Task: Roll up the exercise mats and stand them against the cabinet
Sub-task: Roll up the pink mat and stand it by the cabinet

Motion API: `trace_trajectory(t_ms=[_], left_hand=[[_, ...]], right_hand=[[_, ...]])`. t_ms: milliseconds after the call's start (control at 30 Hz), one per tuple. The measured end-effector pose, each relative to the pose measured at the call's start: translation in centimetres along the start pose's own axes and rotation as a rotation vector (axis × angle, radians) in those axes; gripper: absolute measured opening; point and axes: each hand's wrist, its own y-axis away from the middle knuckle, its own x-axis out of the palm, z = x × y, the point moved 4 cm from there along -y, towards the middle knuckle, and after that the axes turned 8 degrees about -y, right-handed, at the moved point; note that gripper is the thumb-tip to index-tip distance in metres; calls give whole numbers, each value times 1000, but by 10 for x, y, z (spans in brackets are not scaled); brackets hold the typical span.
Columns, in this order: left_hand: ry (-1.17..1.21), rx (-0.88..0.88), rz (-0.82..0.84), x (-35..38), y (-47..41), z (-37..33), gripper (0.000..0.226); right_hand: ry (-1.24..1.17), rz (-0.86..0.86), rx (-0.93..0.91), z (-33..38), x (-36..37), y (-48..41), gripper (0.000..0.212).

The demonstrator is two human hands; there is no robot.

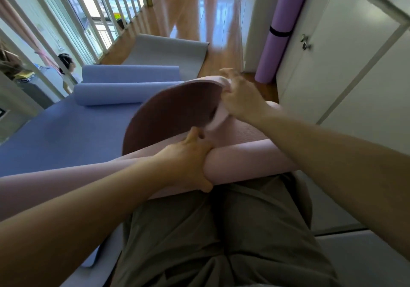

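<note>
Pink exercise mat (244, 160), partly rolled into a thick tube, lies crosswise just in front of the person's body, above a blue mat (66, 135) spread on the floor. Whether the tube rests on the blue mat or is lifted cannot be told. Its loose end (173, 113) curves up and over, showing a darker maroon underside.

The likely trouble is a crooked roll. The loose end is held only near one side, so it may wrap on at a slant, leaving a cone-shaped tube that would not stand well. If the hold on the tube slackens, the wound layers could spring open.

The left hand (188, 164) grips the tube near its middle. Its thumb hooks under the near side and its fingers (195, 137) curl over the far side, so the tube sits inside the curve of the hand. The right hand (243, 100) is closed on the pale edge of the loose end, which passes between thumb and curled fingers, the flap arching away toward the left.

Beyond lie the blue mat's own rolled end and a flat grey mat (168, 53). A purple mat (281, 20), already rolled, stands against the white cabinet (343, 64) on the right.
</note>
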Motion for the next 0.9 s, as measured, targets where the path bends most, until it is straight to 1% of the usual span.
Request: trace_trajectory(t_ms=[33, 100, 133, 167, 200, 233, 300, 367, 433, 500, 533, 567, 600, 633, 700, 800, 900], left_hand=[[-15, 3, -5, 1, 1, 0, 81], [-35, 14, -23, 4, 3, 0, 78], [-36, 19, -35, 4, 4, 0, 76], [-33, 19, -46, 5, 5, 1, 75], [-29, 14, -57, 5, 7, 2, 74], [-28, 7, -69, 5, 8, 4, 74], [-37, -5, -88, 5, 9, 8, 74], [-37, -10, -96, 6, 9, 10, 77], [-52, -10, -102, 7, 7, 13, 83], [-65, -15, -87, 5, 5, 13, 85], [-63, -15, -74, 4, 3, 13, 85], [-62, -10, -61, 4, 2, 11, 84], [-67, -3, -50, 4, 1, 8, 83], [-69, 4, -44, 3, 0, 6, 82], [-46, 18, -40, 0, 2, 2, 78], [-5, 55, -27, -9, 14, 0, 74], [-31, 62, -43, 0, 32, -3, 78]], right_hand=[[-127, 95, 28, 11, 15, -1, 61], [-429, 347, 77, 30, 41, 4, 83], [-497, 462, 74, 34, 53, 5, 90], [-485, 548, 52, 38, 59, 7, 90], [-425, 602, 31, 38, 61, 10, 84], [-347, 623, 11, 37, 60, 13, 76], [-243, 608, -22, 31, 47, 20, 60], [-182, 623, -74, 25, 31, 32, 54], [-41, 702, -110, 16, 18, 49, 58], [195, 812, -129, 5, 14, 74, 69], [350, 813, -155, -2, 14, 86, 77], [490, 767, -194, -6, 16, 97, 84], [576, 696, -236, -8, 17, 104, 86], [602, 634, -272, -7, 18, 109, 83], [573, 608, -297, -1, 14, 110, 74], [574, 682, -311, 12, 6, 111, 67], [591, 743, -342, 19, 10, 125, 66]])
